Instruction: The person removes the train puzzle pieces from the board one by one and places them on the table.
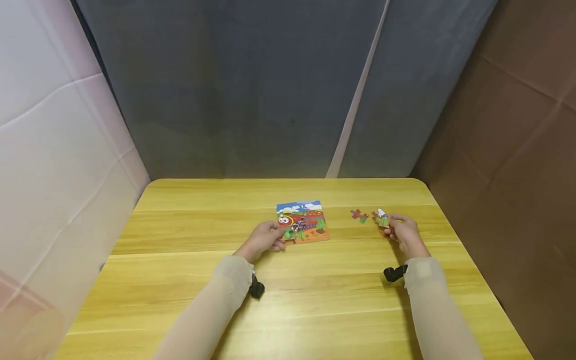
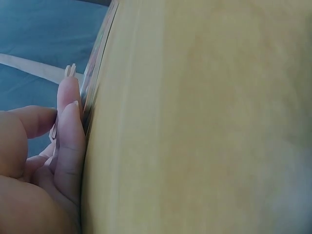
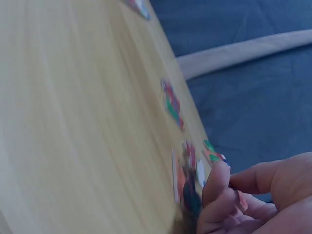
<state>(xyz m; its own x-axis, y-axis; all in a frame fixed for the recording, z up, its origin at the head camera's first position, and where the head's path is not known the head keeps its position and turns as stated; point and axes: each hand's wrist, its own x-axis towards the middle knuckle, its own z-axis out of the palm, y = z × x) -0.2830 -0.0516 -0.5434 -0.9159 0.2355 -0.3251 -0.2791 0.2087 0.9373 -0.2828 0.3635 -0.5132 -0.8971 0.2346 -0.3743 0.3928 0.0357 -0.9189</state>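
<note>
A square picture puzzle (image 1: 310,206) with a red, big-eyed cartoon figure lies flat on the table. At its left lower edge my left hand (image 1: 263,236) pinches puzzle pieces (image 2: 71,71) between thumb and fingers, just above the picture. Their thin edges show in the left wrist view; the picture sides are hard to make out. To the right, my right hand (image 1: 405,235) pinches a green, orange and white puzzle piece (image 3: 213,155) over the table. Other pieces (image 3: 178,181) lie under and beside its fingers, partly hidden. How many each hand holds cannot be told.
Loose joined-looking puzzle pieces (image 1: 359,215) lie between the puzzle and my right hand. The wooden table (image 1: 315,300) reaches back to a dark grey curtain (image 1: 270,100). A pale cloth (image 1: 54,125) hangs on the left, a brown one (image 1: 517,150) on the right.
</note>
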